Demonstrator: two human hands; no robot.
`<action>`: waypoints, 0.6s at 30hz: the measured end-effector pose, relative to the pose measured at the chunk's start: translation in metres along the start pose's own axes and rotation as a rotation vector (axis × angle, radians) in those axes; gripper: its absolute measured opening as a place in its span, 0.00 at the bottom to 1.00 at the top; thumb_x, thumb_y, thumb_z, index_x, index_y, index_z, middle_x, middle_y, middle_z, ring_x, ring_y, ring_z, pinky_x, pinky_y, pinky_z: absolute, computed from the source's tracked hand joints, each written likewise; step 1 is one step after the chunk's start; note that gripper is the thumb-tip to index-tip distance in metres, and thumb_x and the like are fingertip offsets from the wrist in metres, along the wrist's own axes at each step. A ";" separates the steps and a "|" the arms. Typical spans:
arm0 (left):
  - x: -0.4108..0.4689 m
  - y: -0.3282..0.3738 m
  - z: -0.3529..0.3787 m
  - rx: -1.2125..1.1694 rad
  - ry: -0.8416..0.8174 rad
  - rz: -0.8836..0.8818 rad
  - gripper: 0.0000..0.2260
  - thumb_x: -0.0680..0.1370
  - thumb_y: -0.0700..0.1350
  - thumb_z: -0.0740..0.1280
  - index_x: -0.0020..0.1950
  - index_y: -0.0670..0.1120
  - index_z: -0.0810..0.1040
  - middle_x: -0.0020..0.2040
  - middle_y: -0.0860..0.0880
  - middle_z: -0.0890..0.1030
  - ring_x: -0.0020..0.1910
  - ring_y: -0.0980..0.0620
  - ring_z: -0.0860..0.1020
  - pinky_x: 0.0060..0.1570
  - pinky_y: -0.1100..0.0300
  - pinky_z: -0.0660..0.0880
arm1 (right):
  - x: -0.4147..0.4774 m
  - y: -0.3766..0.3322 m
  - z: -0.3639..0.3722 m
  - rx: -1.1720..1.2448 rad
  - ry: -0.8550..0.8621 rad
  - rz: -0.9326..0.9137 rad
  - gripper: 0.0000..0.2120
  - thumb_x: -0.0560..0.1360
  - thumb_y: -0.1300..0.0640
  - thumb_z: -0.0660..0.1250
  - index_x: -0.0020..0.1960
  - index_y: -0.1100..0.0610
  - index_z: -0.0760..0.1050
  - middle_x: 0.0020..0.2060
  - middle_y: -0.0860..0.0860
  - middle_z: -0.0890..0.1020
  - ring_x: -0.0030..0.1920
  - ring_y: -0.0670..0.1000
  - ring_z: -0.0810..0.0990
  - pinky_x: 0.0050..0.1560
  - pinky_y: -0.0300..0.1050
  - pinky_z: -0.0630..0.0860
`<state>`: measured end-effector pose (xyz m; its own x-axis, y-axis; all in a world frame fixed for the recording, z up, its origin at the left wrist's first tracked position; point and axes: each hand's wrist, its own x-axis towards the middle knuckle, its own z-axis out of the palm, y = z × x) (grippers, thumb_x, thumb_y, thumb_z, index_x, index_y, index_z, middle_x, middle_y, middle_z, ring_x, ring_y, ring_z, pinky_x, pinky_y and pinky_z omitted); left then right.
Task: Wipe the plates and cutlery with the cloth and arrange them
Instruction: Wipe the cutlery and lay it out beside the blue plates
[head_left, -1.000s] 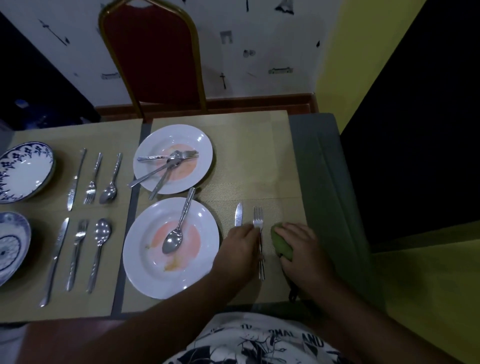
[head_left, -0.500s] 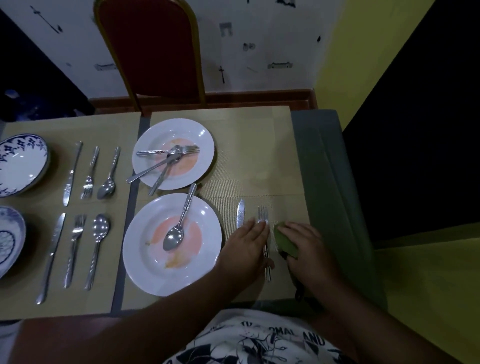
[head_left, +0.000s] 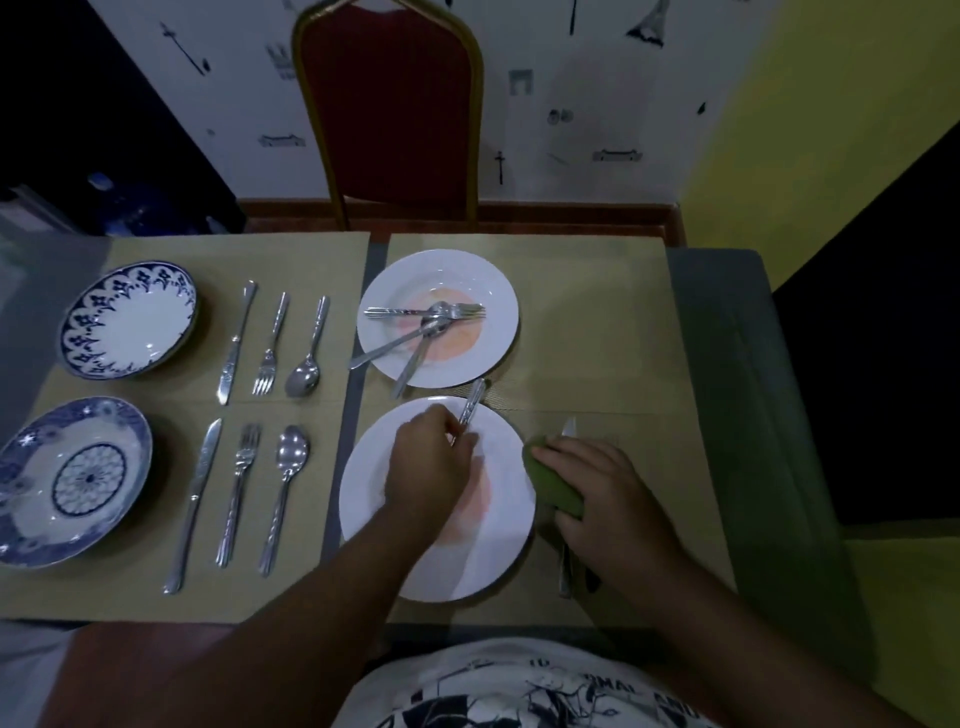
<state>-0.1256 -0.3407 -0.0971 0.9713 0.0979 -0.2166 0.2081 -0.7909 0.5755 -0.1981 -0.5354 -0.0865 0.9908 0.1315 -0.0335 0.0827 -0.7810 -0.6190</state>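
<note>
shirt lettering (head_left: 566, 693) blurred, unreadable. left hand (head_left: 431, 467) pinches spoon (head_left: 472, 402) handle over near white plate (head_left: 498, 545), handle pointing away. right hand (head_left: 608, 499) curled round green cloth (head_left: 553, 483).

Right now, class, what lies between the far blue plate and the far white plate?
A knife, a fork and a spoon, side by side, handles pointing away; the head view shows it.

Glossy, smooth glazed-ceramic look: near white plate (head_left: 498, 551) & far white plate (head_left: 488, 291), dull orange smears on both. Polished shiny metal w/ embossed handles: spoon (head_left: 471, 408) over near plate, cutlery sets (head_left: 302, 383) at left. Matt, soft green fabric: cloth (head_left: 558, 488). Tan woven, matt, fine-ribbed: placemats (head_left: 587, 322). Glossy glaze too: blue-patterned plates (head_left: 130, 319). Far side, chair (head_left: 389, 104): red matt upholstery, gold-tone metal frame.
</note>
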 end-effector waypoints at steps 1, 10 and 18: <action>0.008 -0.001 -0.002 0.000 -0.007 -0.039 0.08 0.77 0.51 0.71 0.50 0.47 0.79 0.44 0.51 0.83 0.43 0.53 0.80 0.47 0.59 0.77 | 0.001 -0.006 0.004 0.006 -0.005 -0.011 0.33 0.67 0.66 0.72 0.69 0.48 0.73 0.66 0.43 0.74 0.66 0.46 0.68 0.65 0.32 0.57; 0.029 -0.016 -0.019 -0.244 -0.162 -0.147 0.13 0.75 0.42 0.73 0.57 0.48 0.74 0.41 0.50 0.82 0.43 0.52 0.82 0.47 0.54 0.81 | -0.002 -0.033 0.020 0.060 0.017 0.052 0.35 0.64 0.68 0.68 0.69 0.47 0.73 0.66 0.41 0.74 0.66 0.46 0.70 0.68 0.44 0.67; -0.003 -0.051 -0.079 -0.745 -0.241 -0.444 0.05 0.76 0.38 0.71 0.46 0.45 0.86 0.38 0.44 0.86 0.45 0.44 0.85 0.50 0.49 0.83 | 0.007 -0.062 0.033 0.050 0.077 0.033 0.34 0.64 0.68 0.68 0.68 0.47 0.75 0.64 0.40 0.76 0.65 0.46 0.73 0.67 0.43 0.68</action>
<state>-0.1302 -0.2525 -0.0634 0.7505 0.1058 -0.6524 0.6608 -0.1052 0.7431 -0.2001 -0.4660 -0.0741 0.9983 0.0580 0.0047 0.0468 -0.7523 -0.6572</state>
